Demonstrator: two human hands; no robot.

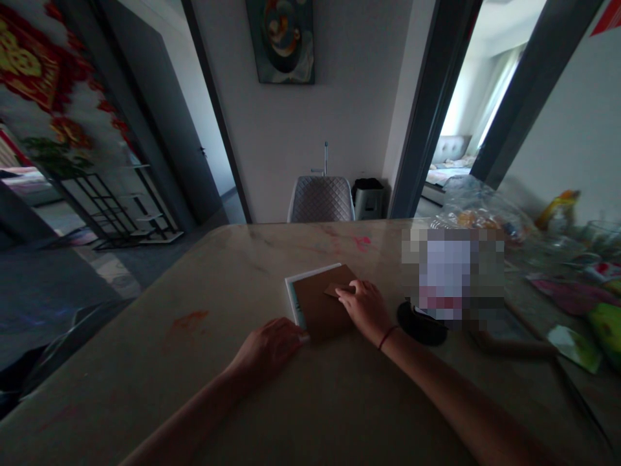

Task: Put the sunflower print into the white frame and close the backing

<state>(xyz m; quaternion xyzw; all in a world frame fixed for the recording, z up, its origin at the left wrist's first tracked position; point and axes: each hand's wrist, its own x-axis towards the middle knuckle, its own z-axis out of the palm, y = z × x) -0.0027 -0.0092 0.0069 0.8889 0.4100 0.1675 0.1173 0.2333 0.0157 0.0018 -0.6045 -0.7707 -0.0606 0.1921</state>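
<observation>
A flat square book or pad with a plain brown face point(323, 314) lies on the table, a white edge and a pale strip showing along its left and far sides. At its near left corner, the curled fingers of my left hand point(269, 344) grip the edge. My right hand point(367, 310), with a thin red band at the wrist, rests over the brown face. Between its thumb and fingers is a small brown piece point(332, 290) like card, lying low against the surface. The fingertips under both hands are partly hidden.
The stone-look table point(233, 259) has orange and pink stains. To the right stand a round black base point(422, 323) under a blurred-out object, a dark-edged tray point(514, 346), and clear plastic bags point(470, 200). A quilted chair point(323, 199) and a bin point(369, 197) are beyond the far edge.
</observation>
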